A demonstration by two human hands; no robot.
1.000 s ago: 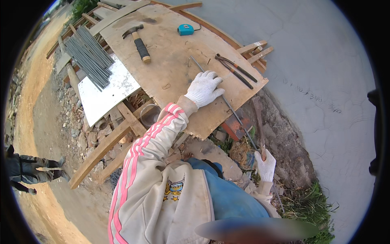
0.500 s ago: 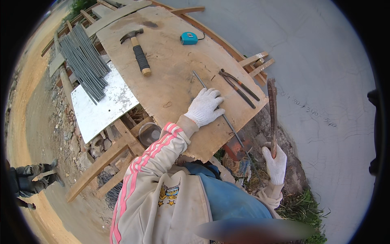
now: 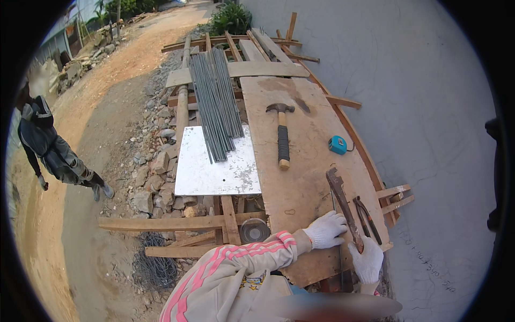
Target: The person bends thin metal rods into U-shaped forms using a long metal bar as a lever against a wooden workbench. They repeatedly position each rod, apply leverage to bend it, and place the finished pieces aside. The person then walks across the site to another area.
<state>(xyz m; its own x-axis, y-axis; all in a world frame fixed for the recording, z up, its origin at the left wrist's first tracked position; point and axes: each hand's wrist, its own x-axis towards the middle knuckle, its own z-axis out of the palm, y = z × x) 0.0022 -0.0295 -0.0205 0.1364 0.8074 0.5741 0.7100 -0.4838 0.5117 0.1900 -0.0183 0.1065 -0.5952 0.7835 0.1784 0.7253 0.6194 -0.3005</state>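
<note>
My left hand [image 3: 325, 231], in a white glove, rests with curled fingers on a thin steel rod [image 3: 341, 268] lying along the plywood sheet [image 3: 292, 196]. My right hand [image 3: 366, 262], also gloved, grips a long rusty iron bar [image 3: 343, 201], raised over the board and angled away from me. Just right of the bar lie black-handled pincers [image 3: 372, 226]. Farther up the sheet are a hammer [image 3: 284, 142] with a wrapped handle and a teal tape measure [image 3: 337, 145].
A rod bundle [image 3: 213, 99] lies on a white board [image 3: 212, 180] at the left. Timber [image 3: 161, 224], rubble [image 3: 160, 163], a round container [image 3: 254, 232] and tangled wire [image 3: 155, 268] are below. A person [image 3: 48, 139] stands on the path. A grey wall [image 3: 440, 107] borders the right.
My view has swung up and left, showing more path and the whole person. The iron bar in my right hand has moved up and over the plywood, near my left hand.
</note>
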